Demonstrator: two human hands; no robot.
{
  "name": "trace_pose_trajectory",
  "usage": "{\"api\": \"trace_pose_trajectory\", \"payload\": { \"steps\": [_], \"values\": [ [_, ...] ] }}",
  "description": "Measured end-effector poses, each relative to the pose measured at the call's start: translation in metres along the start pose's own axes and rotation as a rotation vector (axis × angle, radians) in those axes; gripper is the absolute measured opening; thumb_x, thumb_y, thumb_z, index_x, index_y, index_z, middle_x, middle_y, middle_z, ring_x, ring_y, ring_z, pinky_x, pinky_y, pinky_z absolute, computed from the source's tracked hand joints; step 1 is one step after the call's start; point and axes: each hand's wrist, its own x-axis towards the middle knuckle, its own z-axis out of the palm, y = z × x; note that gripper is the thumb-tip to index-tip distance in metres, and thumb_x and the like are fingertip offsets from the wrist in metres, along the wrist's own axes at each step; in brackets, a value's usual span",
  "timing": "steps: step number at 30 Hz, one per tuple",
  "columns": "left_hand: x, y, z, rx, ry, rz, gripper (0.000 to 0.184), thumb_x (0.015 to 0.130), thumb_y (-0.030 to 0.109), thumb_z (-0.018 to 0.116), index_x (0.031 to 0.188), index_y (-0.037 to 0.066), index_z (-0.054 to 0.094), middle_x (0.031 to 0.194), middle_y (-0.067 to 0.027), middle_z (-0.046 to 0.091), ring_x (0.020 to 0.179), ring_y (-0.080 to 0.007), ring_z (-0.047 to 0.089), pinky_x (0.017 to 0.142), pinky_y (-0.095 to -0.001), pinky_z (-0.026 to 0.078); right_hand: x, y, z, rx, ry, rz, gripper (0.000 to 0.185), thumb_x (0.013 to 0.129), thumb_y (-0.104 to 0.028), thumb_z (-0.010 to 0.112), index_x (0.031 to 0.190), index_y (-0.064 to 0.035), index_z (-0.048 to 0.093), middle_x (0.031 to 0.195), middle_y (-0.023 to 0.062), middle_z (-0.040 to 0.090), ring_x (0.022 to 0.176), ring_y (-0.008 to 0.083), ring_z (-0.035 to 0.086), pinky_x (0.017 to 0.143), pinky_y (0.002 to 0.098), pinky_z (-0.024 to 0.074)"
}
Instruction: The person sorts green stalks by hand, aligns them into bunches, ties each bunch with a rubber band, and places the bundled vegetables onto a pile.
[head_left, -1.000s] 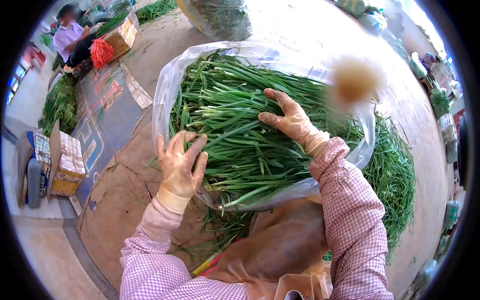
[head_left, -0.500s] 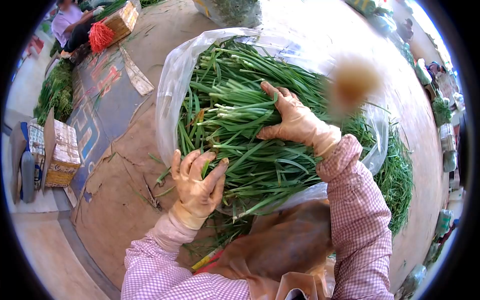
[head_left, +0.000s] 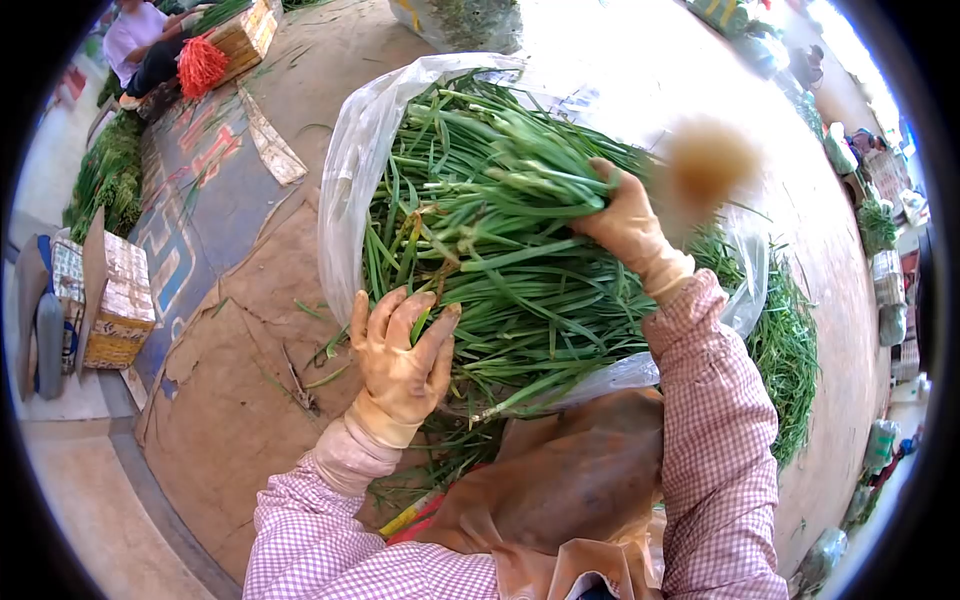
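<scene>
A large heap of garlic chives [head_left: 520, 320], with long flat green leaves and pale stem ends, lies in a clear plastic bag [head_left: 345, 190]. My right hand [head_left: 630, 225], in a thin tan glove, is closed round a bunch of chives [head_left: 530, 180] at the upper part of the heap. The bunch's pale ends point left and look slightly blurred. My left hand [head_left: 400, 355], gloved likewise, rests at the heap's lower left edge with fingers apart. A bit of green leaf shows between its thumb and forefinger.
More greens [head_left: 785, 360] lie right of the bag. A person [head_left: 145, 45] sits at upper left by a box [head_left: 235, 45] with red ties [head_left: 202, 68]. Another box [head_left: 120, 305] stands at left. A filled bag [head_left: 465, 25] is behind. A blurred brown spot covers part of the view.
My right hand has closed round a bunch of chives and moved slightly right, lifting the bunch a little. My left hand stays nearly in place.
</scene>
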Motion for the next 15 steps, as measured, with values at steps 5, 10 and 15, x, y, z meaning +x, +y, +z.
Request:
{"api": "trace_pose_trajectory", "payload": {
  "steps": [5,10,15],
  "values": [
    [0.005,0.002,0.0,0.006,-0.02,-0.017,0.037,0.074,0.006,0.067,0.109,0.016,0.067,0.113,-0.0079,0.057,0.114,-0.0321,0.051,0.107,-0.0542,0.026,-0.022,0.017,-0.009,0.233,0.156,-0.081,0.044,0.077,-0.008,0.075,0.115,-0.0007,0.055,0.103,0.0087,0.067,0.09,0.0186,0.064,0.087,0.0332,0.0535],
    [0.007,0.0,0.002,0.028,-0.003,-0.019,0.036,0.074,0.005,0.066,0.11,0.011,0.064,0.117,-0.0115,0.057,0.116,-0.0358,0.05,0.106,-0.056,0.027,-0.035,0.002,0.019,-0.402,-0.032,-0.453,0.051,0.064,-0.015,0.078,0.109,-0.0067,0.056,0.118,0.0172,0.058,0.117,0.0329,0.053,0.101,0.048,0.0404],
    [0.009,0.002,-0.001,0.063,-0.032,0.003,0.03,0.076,0.009,0.064,0.106,0.005,0.062,0.122,-0.0156,0.056,0.117,-0.0385,0.049,0.107,-0.0555,0.027,-0.037,-0.008,0.024,-0.682,-0.043,-0.54,0.058,0.059,-0.014,0.078,0.112,-0.0073,0.055,0.135,0.0143,0.049,0.136,0.0345,0.035,0.109,0.0568,0.0283]
  ]
}}
